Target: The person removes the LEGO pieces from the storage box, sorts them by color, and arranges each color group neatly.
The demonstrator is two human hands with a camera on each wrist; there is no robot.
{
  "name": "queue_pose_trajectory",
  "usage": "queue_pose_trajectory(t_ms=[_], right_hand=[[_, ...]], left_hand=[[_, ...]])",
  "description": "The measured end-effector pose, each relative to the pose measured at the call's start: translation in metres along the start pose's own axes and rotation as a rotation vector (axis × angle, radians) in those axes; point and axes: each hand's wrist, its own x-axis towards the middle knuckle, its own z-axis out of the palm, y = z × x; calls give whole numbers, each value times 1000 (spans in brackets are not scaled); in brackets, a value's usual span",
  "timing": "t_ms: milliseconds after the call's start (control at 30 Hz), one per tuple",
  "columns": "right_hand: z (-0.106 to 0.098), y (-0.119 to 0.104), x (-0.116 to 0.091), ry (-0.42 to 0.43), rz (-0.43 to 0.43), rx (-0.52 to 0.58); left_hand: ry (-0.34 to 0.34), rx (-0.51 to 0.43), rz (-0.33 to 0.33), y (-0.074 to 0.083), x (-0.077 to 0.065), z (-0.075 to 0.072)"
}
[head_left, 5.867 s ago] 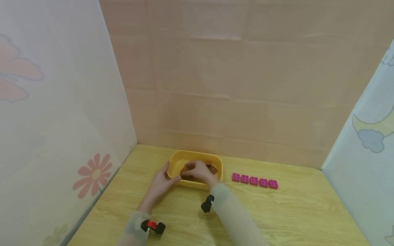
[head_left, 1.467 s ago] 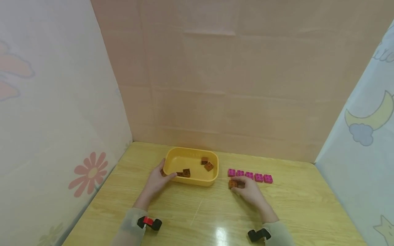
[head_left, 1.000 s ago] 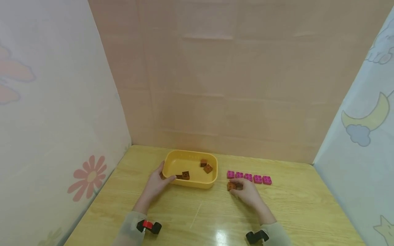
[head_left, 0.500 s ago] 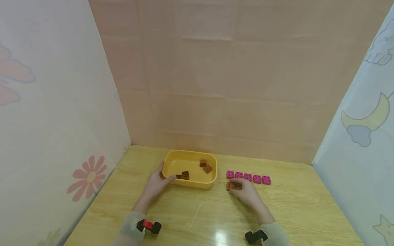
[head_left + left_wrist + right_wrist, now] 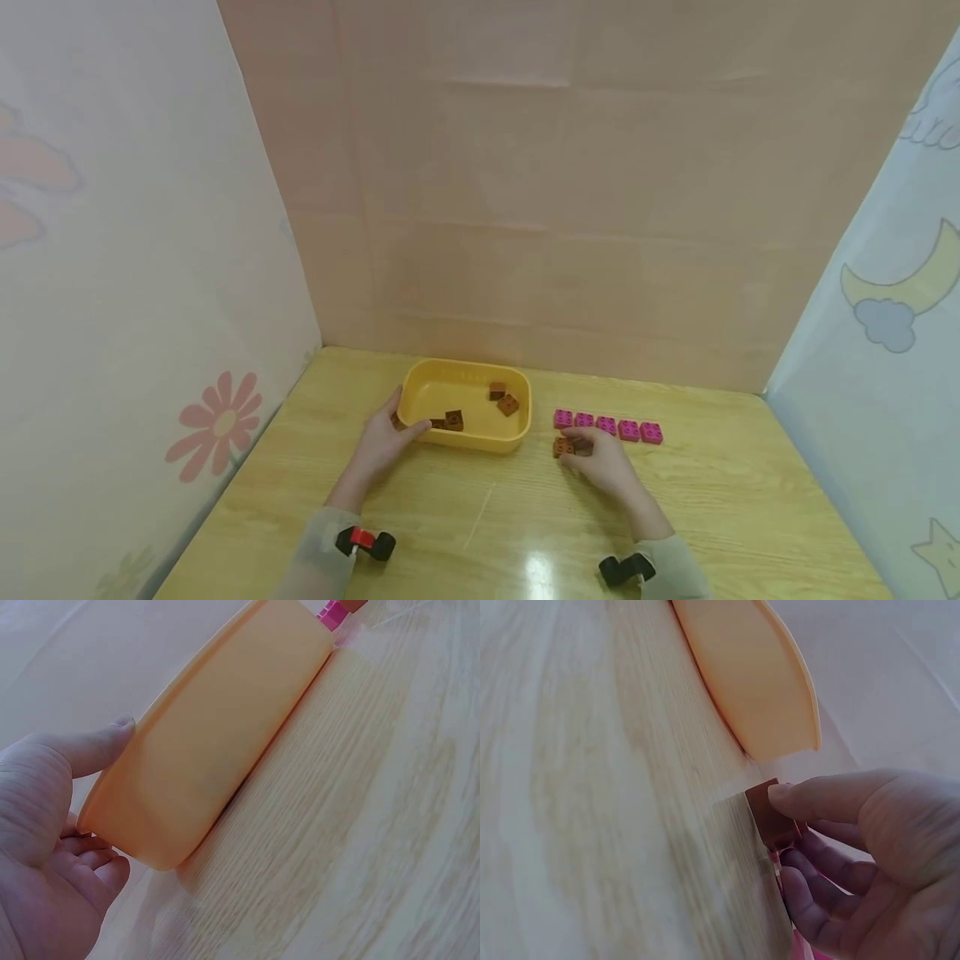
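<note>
My left hand [image 5: 384, 444] grips the left end of a yellow plastic tub [image 5: 480, 445], thumb over the rim and fingers curled against the outside, as the left wrist view [image 5: 67, 817] shows. Several brown toy bricks [image 5: 508, 405] lie in the tub, some at the right end and others by my thumb. Right of the tub, my right hand [image 5: 606, 465] pinches a brown building brick [image 5: 562, 447] between thumb and fingers, low at the tabletop. In the right wrist view the brick [image 5: 769, 814] has its side toward the camera. It sits just in front of the leftmost pink brick [image 5: 563, 418].
Several pink bricks [image 5: 629, 430] stand in a spaced row on the wooden table [image 5: 420, 533], running right from the tub. A tan covered wall [image 5: 525, 208] rises behind the table, with printed white panels [image 5: 150, 250] at the sides.
Earlier my right hand was inside the tub; since then it has come out to the right with a brown brick. Over the last second both hands stay almost still.
</note>
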Motion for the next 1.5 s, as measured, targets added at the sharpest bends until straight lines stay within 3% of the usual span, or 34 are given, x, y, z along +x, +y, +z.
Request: queue_pose_trajectory(t_ms=[500,833,1000,1300,1500], right_hand=[[-5,-5,0,-4,9,0],[-20,-14,1,-7,49,10],[-25,-24,9,3,1,7],[-27,-45,20,6,-8,123],[-19,-66,24,-21,-29,261]], left_hand=[[-3,6,11,1,1,0],[-8,-5,2,5,0,0],[-17,-23,10,4,-1,-1],[-15,-14,15,2,0,-1],[-10,-3,25,3,1,-1]])
